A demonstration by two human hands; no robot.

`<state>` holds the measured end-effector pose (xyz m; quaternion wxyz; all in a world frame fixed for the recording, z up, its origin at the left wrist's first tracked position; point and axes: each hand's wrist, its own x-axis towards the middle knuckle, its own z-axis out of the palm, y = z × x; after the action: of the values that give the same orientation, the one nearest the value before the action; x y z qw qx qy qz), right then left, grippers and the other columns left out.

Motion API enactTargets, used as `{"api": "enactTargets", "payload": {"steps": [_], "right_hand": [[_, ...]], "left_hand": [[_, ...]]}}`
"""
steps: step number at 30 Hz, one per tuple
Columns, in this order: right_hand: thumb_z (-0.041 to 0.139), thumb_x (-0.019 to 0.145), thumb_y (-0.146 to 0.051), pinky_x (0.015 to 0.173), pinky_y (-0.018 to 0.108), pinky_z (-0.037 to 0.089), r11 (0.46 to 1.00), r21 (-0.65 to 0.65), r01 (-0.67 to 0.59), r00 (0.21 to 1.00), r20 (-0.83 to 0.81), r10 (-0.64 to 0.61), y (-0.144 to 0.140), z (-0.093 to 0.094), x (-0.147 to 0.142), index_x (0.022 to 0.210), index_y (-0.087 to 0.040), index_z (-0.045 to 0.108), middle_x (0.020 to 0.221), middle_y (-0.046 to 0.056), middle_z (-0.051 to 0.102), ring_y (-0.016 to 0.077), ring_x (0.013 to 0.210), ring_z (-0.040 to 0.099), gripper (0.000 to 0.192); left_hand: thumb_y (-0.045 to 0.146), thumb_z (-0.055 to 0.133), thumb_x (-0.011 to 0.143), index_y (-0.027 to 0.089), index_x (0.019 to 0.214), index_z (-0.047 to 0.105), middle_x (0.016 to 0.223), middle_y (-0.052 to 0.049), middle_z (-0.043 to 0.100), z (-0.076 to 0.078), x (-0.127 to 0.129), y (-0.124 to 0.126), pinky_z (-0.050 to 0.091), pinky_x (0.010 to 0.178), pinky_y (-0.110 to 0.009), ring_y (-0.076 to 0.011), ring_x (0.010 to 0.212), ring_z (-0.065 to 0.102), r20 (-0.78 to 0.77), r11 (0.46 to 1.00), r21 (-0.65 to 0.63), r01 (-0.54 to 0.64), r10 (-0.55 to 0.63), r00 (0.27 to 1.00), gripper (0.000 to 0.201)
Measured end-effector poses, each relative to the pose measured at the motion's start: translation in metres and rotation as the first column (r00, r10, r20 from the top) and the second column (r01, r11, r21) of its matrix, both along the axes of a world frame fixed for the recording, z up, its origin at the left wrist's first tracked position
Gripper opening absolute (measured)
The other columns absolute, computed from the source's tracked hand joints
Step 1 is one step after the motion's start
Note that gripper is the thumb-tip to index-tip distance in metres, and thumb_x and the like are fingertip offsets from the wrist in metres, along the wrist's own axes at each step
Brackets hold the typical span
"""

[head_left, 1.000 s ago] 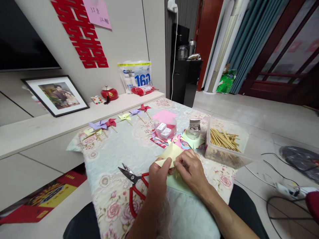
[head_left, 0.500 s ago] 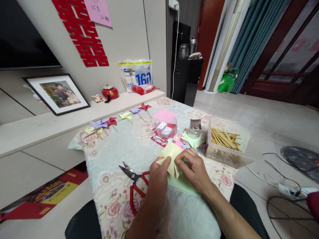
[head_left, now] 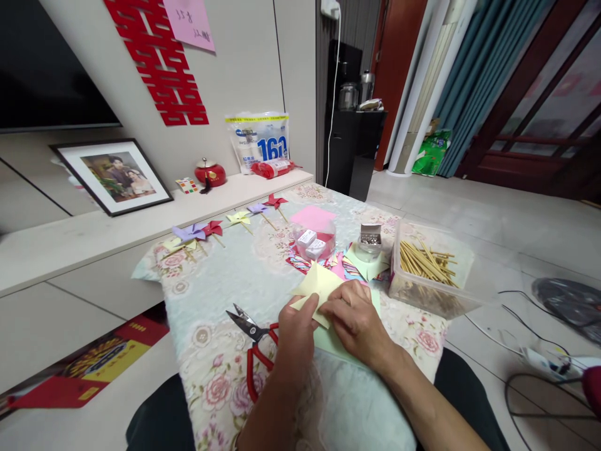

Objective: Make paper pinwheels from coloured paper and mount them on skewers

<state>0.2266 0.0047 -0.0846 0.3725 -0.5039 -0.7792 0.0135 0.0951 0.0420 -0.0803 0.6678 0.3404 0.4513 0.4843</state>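
A pale yellow paper pinwheel (head_left: 318,280), cut and partly folded, is between my two hands above the table. My left hand (head_left: 297,326) pinches its left side, thumb on top. On its right side, the fingers of my right hand (head_left: 353,316) press together on a folded flap; their tips are partly hidden. Under my hands lies a light green paper sheet (head_left: 331,343). Red-handled scissors (head_left: 256,335) rest with blades apart just left of my left hand.
Finished pinwheels (head_left: 190,233) on sticks line the table's far left. Beyond my hands stand a round clear container (head_left: 323,250) with small white boxes and a small box of metal pins (head_left: 370,235). A plastic bin (head_left: 393,285) of wooden sticks (head_left: 425,263) is at right.
The paper has turned and more of it is folded in toward the centre. My right hand has moved slightly left, closer to my left hand.
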Motion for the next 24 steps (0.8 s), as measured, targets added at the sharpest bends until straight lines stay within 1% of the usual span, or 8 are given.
{"api": "enactTargets", "payload": {"steps": [3,5,7,9,12,15,18,24], "right_hand": [[0.05,0.088,-0.002,0.078,0.041,0.037,1.0,0.003,-0.017,1.0,0.009,0.017,0.0,0.0,0.0,0.097,-0.02,0.066,0.092,0.006,0.061,0.0236,0.091,0.051,0.026],[0.052,0.09,-0.005,0.079,0.041,0.037,1.0,-0.005,-0.011,1.0,0.008,0.011,0.0,0.0,0.0,0.096,-0.02,0.066,0.093,0.006,0.06,0.0237,0.091,0.051,0.022],[0.054,0.093,-0.01,0.08,0.041,0.037,1.0,-0.012,0.001,1.0,0.004,-0.001,0.0,0.0,0.0,0.094,-0.02,0.066,0.092,0.006,0.06,0.0236,0.091,0.051,0.016],[0.055,0.094,-0.012,0.08,0.041,0.037,1.0,-0.01,0.018,1.0,0.0,-0.018,0.0,-0.001,0.0,0.094,-0.02,0.066,0.091,0.006,0.06,0.0236,0.09,0.05,0.014],[0.051,0.093,-0.007,0.08,0.041,0.037,1.0,0.0,0.029,1.0,0.005,-0.029,0.001,-0.003,0.001,0.096,-0.019,0.066,0.091,0.006,0.059,0.0235,0.09,0.05,0.02],[0.049,0.092,-0.004,0.079,0.04,0.037,1.0,0.009,0.022,1.0,0.015,-0.022,0.002,-0.005,0.001,0.1,-0.02,0.066,0.092,0.007,0.059,0.0241,0.091,0.049,0.024],[0.05,0.094,-0.007,0.079,0.04,0.036,1.0,0.004,0.018,0.999,0.032,-0.018,0.001,-0.003,-0.001,0.102,-0.021,0.068,0.094,0.007,0.059,0.0244,0.092,0.049,0.024],[0.056,0.097,-0.02,0.079,0.04,0.036,0.999,-0.045,-0.006,1.0,0.022,0.007,-0.002,0.002,-0.002,0.089,-0.019,0.069,0.092,0.007,0.059,0.0238,0.09,0.049,0.016]], "left_hand": [[0.034,0.074,0.07,0.019,0.083,0.063,0.06,0.003,0.062,-0.007,-0.001,0.002,0.04,0.049,-0.024,-0.014,0.049,0.055,0.057,0.998,-0.057,0.014,-0.011,0.998,0.023],[0.035,0.074,0.071,0.018,0.091,0.064,0.062,0.003,0.064,-0.008,0.0,0.003,0.039,0.048,-0.024,-0.0142,0.05,0.056,0.091,0.998,-0.065,0.025,-0.019,0.996,0.027],[0.034,0.074,0.071,0.018,0.093,0.065,0.061,0.003,0.064,-0.007,0.0,0.003,0.037,0.047,-0.023,-0.014,0.049,0.056,0.102,0.998,-0.056,0.02,-0.014,0.995,0.029],[0.031,0.075,0.068,0.016,0.092,0.065,0.059,0.004,0.064,-0.006,0.0,0.003,0.038,0.048,-0.023,-0.0138,0.049,0.056,0.097,0.999,-0.049,0.004,0.001,0.995,0.03],[0.029,0.077,0.066,0.015,0.089,0.064,0.061,0.003,0.065,-0.006,0.001,0.004,0.04,0.05,-0.024,-0.0137,0.049,0.057,0.089,0.999,-0.045,-0.021,0.025,0.996,0.03],[0.03,0.076,0.068,0.016,0.092,0.064,0.066,0.002,0.068,-0.01,0.001,0.004,0.042,0.051,-0.024,-0.0135,0.051,0.058,0.098,0.999,-0.03,-0.022,0.024,0.995,0.03],[0.031,0.076,0.07,0.016,0.092,0.063,0.068,0.002,0.067,-0.013,0.0,0.004,0.042,0.051,-0.023,-0.0127,0.052,0.058,0.101,1.0,-0.027,-0.006,0.009,0.995,0.029],[0.029,0.075,0.072,0.016,0.089,0.063,0.063,0.004,0.064,-0.013,0.001,0.003,0.044,0.052,-0.022,-0.0118,0.052,0.057,0.097,0.999,-0.033,0.038,-0.035,0.995,0.025]]}}
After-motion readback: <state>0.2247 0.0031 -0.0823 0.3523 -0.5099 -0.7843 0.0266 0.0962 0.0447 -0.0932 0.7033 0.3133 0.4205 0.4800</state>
